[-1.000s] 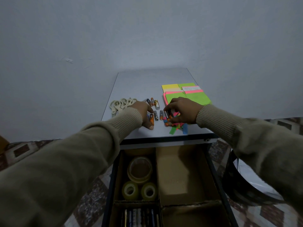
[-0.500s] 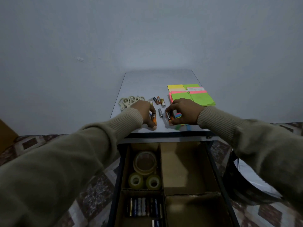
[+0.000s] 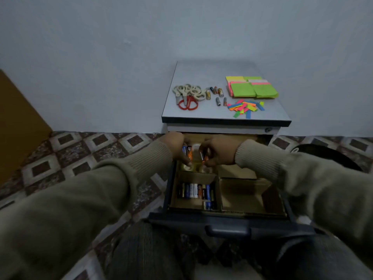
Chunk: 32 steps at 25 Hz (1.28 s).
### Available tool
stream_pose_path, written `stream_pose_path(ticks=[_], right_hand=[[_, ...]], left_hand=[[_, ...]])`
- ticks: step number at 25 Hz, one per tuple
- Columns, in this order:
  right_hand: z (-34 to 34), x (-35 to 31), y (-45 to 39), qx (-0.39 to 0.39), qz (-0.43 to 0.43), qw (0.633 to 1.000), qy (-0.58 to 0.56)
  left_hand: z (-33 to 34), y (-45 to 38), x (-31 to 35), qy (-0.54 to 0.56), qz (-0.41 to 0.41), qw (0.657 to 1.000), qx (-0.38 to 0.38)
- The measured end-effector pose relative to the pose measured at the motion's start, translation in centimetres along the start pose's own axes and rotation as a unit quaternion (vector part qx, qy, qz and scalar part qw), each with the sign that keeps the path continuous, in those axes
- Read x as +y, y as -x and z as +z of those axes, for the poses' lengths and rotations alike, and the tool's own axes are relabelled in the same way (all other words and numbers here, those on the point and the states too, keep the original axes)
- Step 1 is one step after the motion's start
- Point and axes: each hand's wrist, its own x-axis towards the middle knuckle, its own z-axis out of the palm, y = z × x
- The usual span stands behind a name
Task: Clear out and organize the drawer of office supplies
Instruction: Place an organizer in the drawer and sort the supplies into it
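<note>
- My left hand (image 3: 177, 147) and right hand (image 3: 217, 152) have left the desk (image 3: 201, 71), now over the drawer (image 3: 228, 224).
- Fingers of each clamp batteries (image 3: 187, 151).
- Scissors (image 3: 187, 102) now uncovered, ten o'clock on the desk.

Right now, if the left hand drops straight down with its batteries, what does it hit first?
Likely the tape rolls in the drawer's rear-left compartment, directly under the left hand. The battery compartment lies nearer the person. Depth is unclear.

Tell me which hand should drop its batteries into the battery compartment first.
Probably the left hand: its batteries sit more directly above the battery compartment at the drawer's left front; the right hand is further over.
</note>
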Motion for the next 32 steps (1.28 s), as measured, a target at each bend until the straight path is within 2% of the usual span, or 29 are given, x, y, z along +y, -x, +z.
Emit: stream_pose_path(ticks=[6,10,15,20,32], right_hand=[[7.0,-2.5,-0.2,-0.075,-0.006,0.996,-0.049],[11.2,-2.3,-0.8,-0.128,0.005,0.991,-0.025],[13.0,-2.2,-1.9,-0.134,0.002,0.991,-0.004],[13.8,-2.1,-2.5,-0.159,-0.010,0.985,0.066],[13.7,-2.0,-2.4,-0.149,-0.055,0.975,0.157]], left_hand=[[2.2,2.9,-2.5,-0.020,0.008,1.000,0.017],[3.3,3.7,-4.1,-0.002,-0.011,1.000,0.012],[4.5,4.0,-4.9,0.003,-0.010,1.000,0.003],[4.8,3.7,-5.1,-0.003,-0.004,1.000,0.003],[5.0,3.6,-5.3,-0.010,-0.012,1.000,-0.011]])
